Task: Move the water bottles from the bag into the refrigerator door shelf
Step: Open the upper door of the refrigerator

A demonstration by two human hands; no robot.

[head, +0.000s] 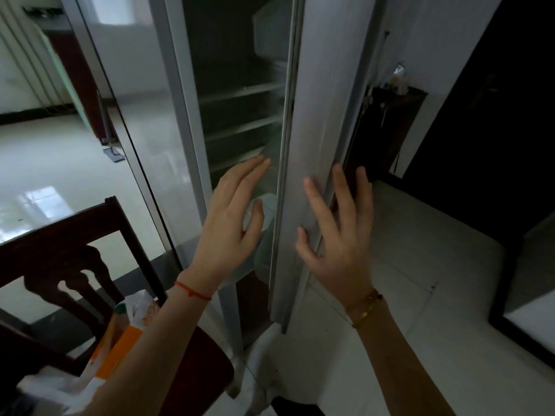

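Pressing flat on the refrigerator door, the right grip has its fingers spread and straight, holding nothing. The left grip hovers released at the door's open edge, empty too. The bag sits on the chair low to the left, under the left forearm. One green-capped bottle pokes up from it, cap uppermost and leaning slightly. The left grip is plainly nearer — it would need to draw back and down toward the cap. The door shelf itself I cannot make out.
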